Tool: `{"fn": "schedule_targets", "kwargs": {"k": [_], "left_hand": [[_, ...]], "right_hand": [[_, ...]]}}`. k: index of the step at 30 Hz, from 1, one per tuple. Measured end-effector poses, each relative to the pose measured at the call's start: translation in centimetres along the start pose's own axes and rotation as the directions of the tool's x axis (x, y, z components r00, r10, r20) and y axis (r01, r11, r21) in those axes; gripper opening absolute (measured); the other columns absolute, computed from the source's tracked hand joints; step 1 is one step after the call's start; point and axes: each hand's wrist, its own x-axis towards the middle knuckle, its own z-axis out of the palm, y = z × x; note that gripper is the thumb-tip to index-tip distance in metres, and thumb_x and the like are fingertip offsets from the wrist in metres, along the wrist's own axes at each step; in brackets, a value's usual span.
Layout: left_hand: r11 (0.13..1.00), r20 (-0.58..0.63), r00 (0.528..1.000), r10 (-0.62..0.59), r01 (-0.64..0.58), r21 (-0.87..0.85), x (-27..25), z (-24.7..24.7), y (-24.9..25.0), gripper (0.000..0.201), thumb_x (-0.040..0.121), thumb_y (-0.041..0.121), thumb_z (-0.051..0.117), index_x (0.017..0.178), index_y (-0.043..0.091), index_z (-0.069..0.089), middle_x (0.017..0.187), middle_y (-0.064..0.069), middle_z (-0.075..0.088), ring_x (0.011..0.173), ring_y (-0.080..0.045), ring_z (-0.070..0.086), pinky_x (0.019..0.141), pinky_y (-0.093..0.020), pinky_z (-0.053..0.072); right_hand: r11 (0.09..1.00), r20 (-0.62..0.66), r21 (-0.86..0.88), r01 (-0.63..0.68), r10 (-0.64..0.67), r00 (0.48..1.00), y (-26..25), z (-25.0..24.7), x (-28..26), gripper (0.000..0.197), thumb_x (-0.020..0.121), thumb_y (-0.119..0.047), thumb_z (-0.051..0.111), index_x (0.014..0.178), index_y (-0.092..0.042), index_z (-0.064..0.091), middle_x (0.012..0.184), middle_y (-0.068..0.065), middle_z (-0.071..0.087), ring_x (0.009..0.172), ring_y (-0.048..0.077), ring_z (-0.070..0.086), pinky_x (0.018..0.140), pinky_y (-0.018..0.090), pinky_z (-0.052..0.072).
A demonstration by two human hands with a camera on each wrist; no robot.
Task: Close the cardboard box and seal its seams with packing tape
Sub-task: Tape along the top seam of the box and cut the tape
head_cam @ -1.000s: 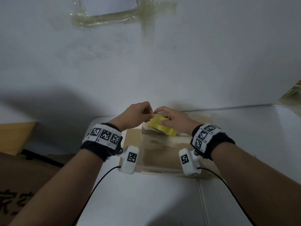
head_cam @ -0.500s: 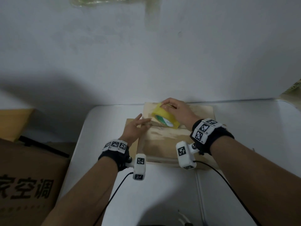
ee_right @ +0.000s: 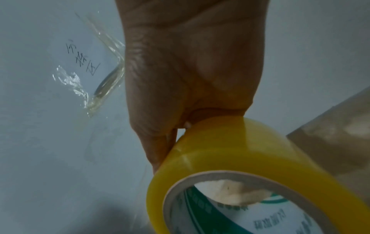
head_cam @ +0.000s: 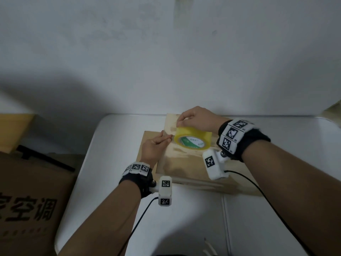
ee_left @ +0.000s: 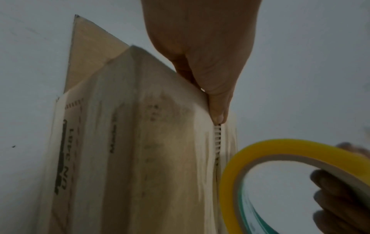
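A flat cardboard box lies on the white table against the wall. My right hand grips a yellow roll of packing tape from above and holds it tilted on the box top, near the far left. In the right wrist view my right hand curls over the roll, with the box beside it. My left hand lies with straight fingers on the box top right beside the roll. The left wrist view shows my left hand pressing along a corrugated edge of the box, the roll close by.
A large brown carton with printed characters stands left of the table, a wooden surface behind it. Black cables run from both wrist cameras across the table. A taped paper note hangs on the wall.
My left hand has let go at the roll and laid its fingers flat on the box. My right hand has tipped the roll up and drawn it slightly nearer.
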Motion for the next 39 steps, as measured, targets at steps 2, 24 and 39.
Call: {"fn": "schedule_targets", "kwargs": {"k": [2,24,39], "left_hand": [[1.0,-0.005,1.0,0.006,-0.006,0.001,0.1,0.0,-0.1,0.024,0.086,0.007,0.069,0.111,0.007,0.072,0.132,-0.006,0.06,0.127,-0.002,0.048,0.079,0.008,0.036],[0.999,0.251,0.968,-0.013,0.023,-0.037,0.5,-2.7,5.3,0.015,0.092,0.021,0.064,0.087,0.006,0.061,0.087,-0.012,0.066,0.081,-0.019,0.062,0.084,-0.031,0.055],[0.947,0.167,0.962,-0.216,0.248,-0.205,1.2,-0.2,2.5,0.025,0.097,0.011,0.05,0.099,-0.01,0.063,0.1,-0.024,0.068,0.088,-0.028,0.069,0.088,-0.039,0.055]], "right_hand": [[0.999,0.005,-0.034,-0.006,0.006,1.0,0.0,0.9,0.6,0.017,0.086,-0.036,0.067,0.097,-0.024,0.074,0.101,-0.008,0.067,0.102,0.013,0.059,0.085,0.024,0.041],[0.981,0.009,-0.188,-0.044,0.046,0.999,-1.2,2.7,1.6,0.02,0.091,-0.04,0.057,0.102,-0.027,0.069,0.105,-0.005,0.06,0.094,0.013,0.054,0.076,0.027,0.039],[0.977,0.039,-0.151,-0.149,0.156,0.987,-0.7,1.8,-0.8,0.06,0.096,-0.058,0.034,0.131,-0.013,0.055,0.134,0.006,0.055,0.12,0.023,0.052,0.085,0.027,0.034]]}}
